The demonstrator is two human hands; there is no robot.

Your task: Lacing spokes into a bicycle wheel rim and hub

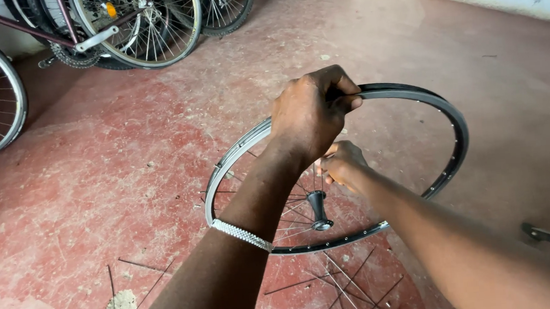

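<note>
Left hand [311, 112] clamped on top of bicycle rim [445, 112], held above red floor [126, 179]. Right hand [341, 163] inside rim, fingers pinching spoke (thin, partly hidden) above hub [318, 210]. Loose spokes [344, 283] below.

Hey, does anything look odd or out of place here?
Yes. The rim is only partly laced: spokes reach the hub on one side only. Loose spokes lie scattered on the floor.
</note>
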